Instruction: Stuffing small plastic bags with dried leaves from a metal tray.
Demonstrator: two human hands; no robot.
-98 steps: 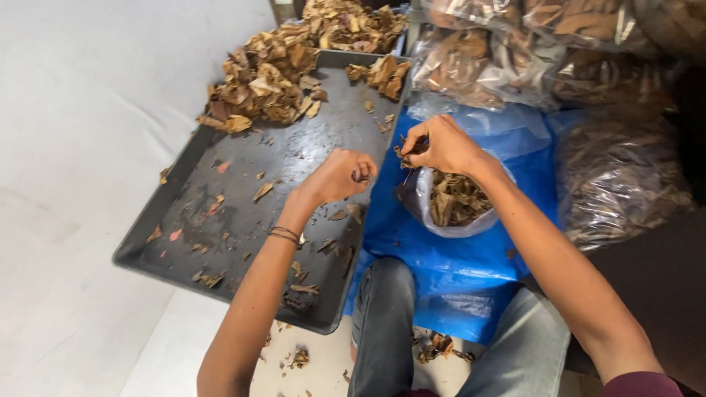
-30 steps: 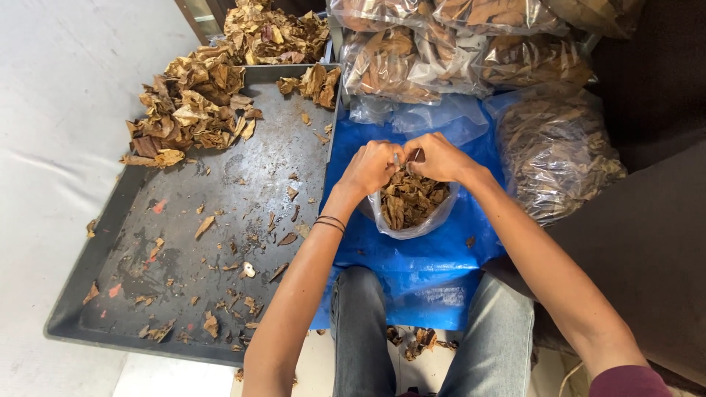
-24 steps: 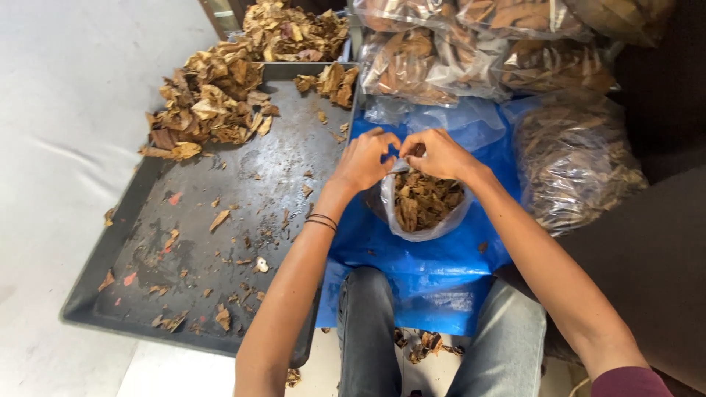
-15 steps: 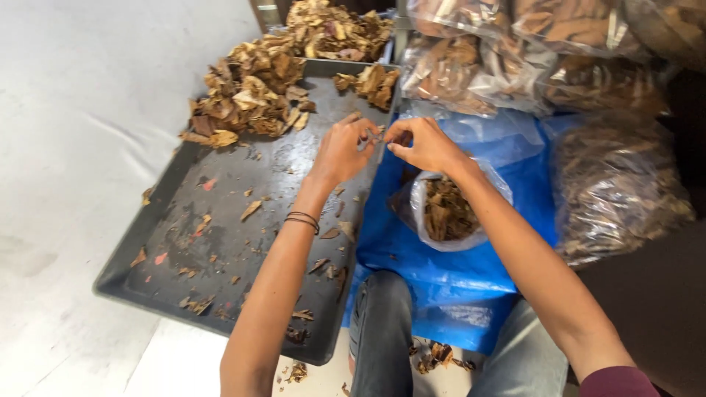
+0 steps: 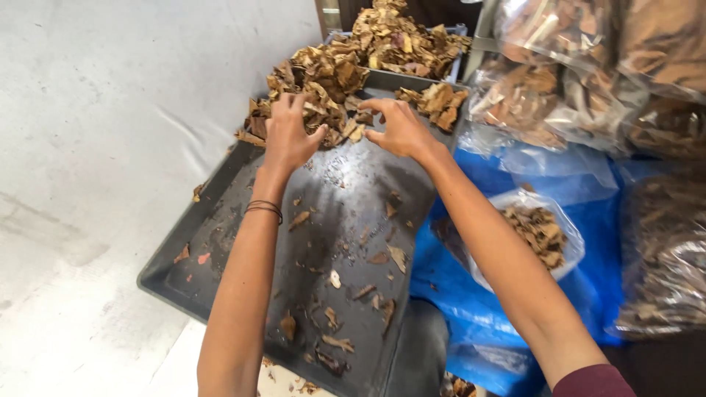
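On the dark tray (image 5: pixel 220 242), the left hand (image 5: pixel 288 136) rests spread on the near edge of the dried-leaf pile (image 5: pixel 316 88); the right hand (image 5: pixel 401 131), fingers wide and empty, hovers just beside it. The pile lies straight ahead, left hand nearer.

Lay at right on a blue tarp (image 5: pixel 507 323): an open clear bag of dry leaf bits (image 5: pixel 540 235); stacked far right, sealed clear bags (image 5: pixel 588 81).

Your left hand (image 5: pixel 288 134) and right hand (image 5: pixel 397 130) leave the clear bag (image 5: pixel 540 239) of pieces and now spread open-fingered at the dried-leaf pile (image 5: pixel 316 88) on the dark tray (image 5: pixel 220 250).
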